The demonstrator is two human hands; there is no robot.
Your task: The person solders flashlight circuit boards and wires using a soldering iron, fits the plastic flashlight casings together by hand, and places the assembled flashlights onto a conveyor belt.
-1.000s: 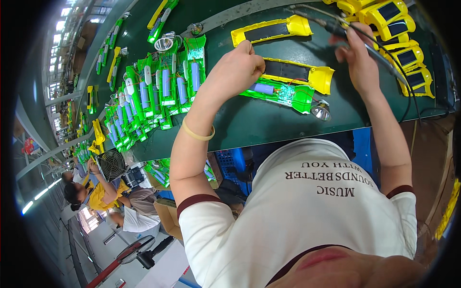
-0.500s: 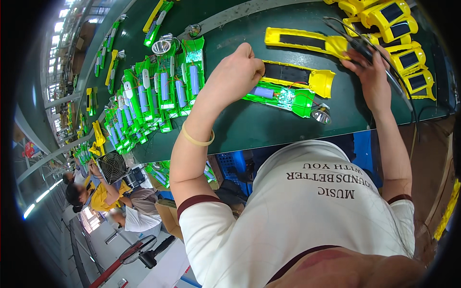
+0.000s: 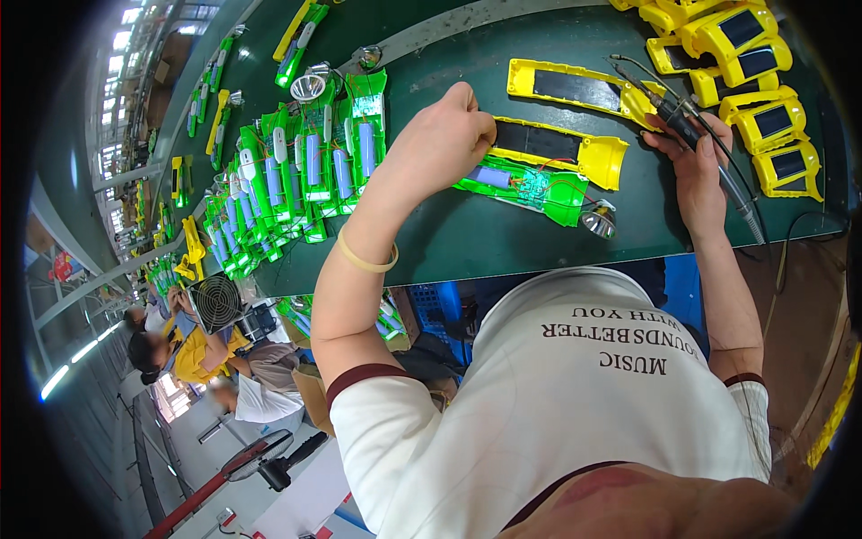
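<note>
My left hand (image 3: 442, 135) is closed, knuckles up, over the left ends of a yellow housing half (image 3: 600, 160) and a green one (image 3: 564, 198). Its fingertips are hidden, so what they pinch does not show. The yellow half carries a dark panel; the green half holds a blue cylindrical cell (image 3: 490, 176), a small circuit board (image 3: 533, 186) and wires running to a round reflector (image 3: 599, 219). In my right hand (image 3: 697, 162) is a soldering iron (image 3: 680, 124), its thin tip pointing up and left. Beside those fingers lies another yellow housing half (image 3: 575, 88).
Many green halves with cells (image 3: 314, 160) crowd the left of the dark green table (image 3: 422, 238). Yellow housings with dark panels (image 3: 774, 123) are heaped at right. A cable (image 3: 783, 247) hangs over the right edge. A fan (image 3: 217, 303) and other people (image 3: 202, 355) are at far left.
My right hand has turned the soldering iron slightly, its tip lower now. The upper yellow half has shifted a little right and nearer. My left hand stays in place.
</note>
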